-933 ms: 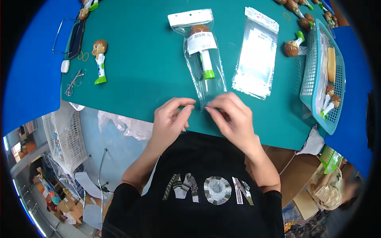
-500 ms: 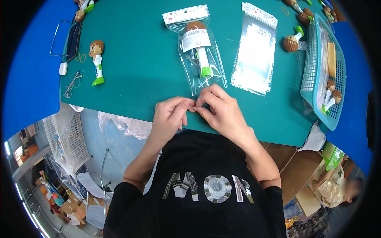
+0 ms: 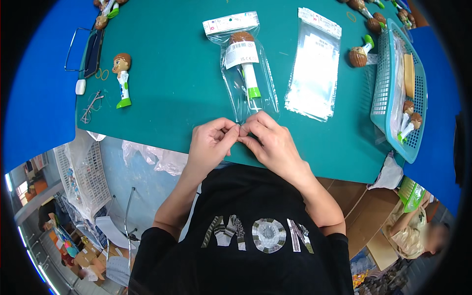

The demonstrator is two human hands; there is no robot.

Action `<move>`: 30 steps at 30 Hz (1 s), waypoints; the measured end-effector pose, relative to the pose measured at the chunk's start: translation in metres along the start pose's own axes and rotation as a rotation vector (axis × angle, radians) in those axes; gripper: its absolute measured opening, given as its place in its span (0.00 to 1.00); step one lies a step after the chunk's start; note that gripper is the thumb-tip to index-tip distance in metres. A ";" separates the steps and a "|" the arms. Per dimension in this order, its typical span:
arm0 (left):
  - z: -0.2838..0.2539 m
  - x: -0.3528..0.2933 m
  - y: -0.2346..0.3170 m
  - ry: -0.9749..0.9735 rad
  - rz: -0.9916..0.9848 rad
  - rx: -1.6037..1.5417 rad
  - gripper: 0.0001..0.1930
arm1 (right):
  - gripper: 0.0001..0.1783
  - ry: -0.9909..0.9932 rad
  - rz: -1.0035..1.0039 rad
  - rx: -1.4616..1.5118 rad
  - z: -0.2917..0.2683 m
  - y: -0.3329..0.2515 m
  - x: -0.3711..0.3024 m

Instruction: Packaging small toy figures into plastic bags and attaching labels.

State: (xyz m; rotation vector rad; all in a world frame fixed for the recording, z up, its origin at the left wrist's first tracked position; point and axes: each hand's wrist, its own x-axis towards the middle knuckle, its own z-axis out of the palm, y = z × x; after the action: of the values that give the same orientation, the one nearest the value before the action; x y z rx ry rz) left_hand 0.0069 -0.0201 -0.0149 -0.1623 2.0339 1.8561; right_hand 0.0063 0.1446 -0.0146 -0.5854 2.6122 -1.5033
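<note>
A clear plastic bag (image 3: 269, 93) with a printed header lies in front of me. Inside it is a brown-haired figurine (image 3: 252, 78) with a white body, a green base and a white label around it. At the bag's near end, my left hand (image 3: 212, 142) pinches the plastic with thumb and forefinger. My right hand (image 3: 273, 145) is closed in a pinch at the same corner, its fingertips meeting the left ones. What exactly lies between the fingertips is mostly hidden. To the right is a stack of flat clear bags (image 3: 313, 73).
On the left lie a loose figurine (image 3: 123, 81), eyeglasses (image 3: 92, 107), rubber bands (image 3: 102, 74) and a dark phone-like device (image 3: 92, 54). A turquoise basket (image 3: 418, 98) with figurines stands at the right edge. Another figurine (image 3: 360, 55) lies beside it. A person (image 3: 410, 228) is at lower right.
The whole view has shifted slightly. My fingers have moved a little closer together at the bag's near end, and the bag looks straighter there.
</note>
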 end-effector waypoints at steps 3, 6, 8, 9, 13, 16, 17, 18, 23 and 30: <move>0.000 0.001 0.003 0.009 -0.035 0.006 0.07 | 0.08 0.026 -0.007 0.050 0.003 0.001 -0.002; 0.000 0.002 0.000 0.038 -0.031 0.045 0.08 | 0.08 0.079 -0.064 0.068 0.005 -0.001 -0.003; -0.004 0.003 -0.003 0.091 -0.023 0.084 0.07 | 0.06 0.152 0.041 0.185 0.002 -0.005 -0.008; -0.007 0.003 -0.003 0.089 -0.020 0.085 0.07 | 0.05 0.249 0.099 0.231 0.003 -0.003 -0.013; -0.023 0.000 -0.002 0.118 -0.044 0.051 0.07 | 0.05 0.640 0.322 0.500 -0.005 0.011 -0.033; -0.031 -0.002 -0.003 0.093 -0.032 0.049 0.07 | 0.04 0.841 0.429 0.628 -0.021 0.014 -0.050; -0.032 -0.004 -0.001 0.083 -0.046 0.048 0.07 | 0.04 0.933 0.386 0.591 -0.025 0.014 -0.057; -0.032 -0.004 -0.001 0.074 -0.061 0.046 0.06 | 0.04 1.022 0.343 0.551 -0.030 0.013 -0.065; -0.035 -0.007 0.000 0.037 -0.046 0.133 0.08 | 0.07 1.514 0.326 -0.247 -0.088 0.022 -0.180; -0.056 -0.004 -0.008 0.142 0.150 0.233 0.08 | 0.09 1.297 1.241 -0.829 -0.090 0.119 -0.520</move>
State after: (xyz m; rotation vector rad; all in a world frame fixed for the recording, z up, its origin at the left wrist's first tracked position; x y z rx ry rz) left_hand 0.0017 -0.0760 -0.0177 -0.0821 2.4011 1.7167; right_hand 0.4305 0.4580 -0.1343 2.2601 2.8711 -0.2155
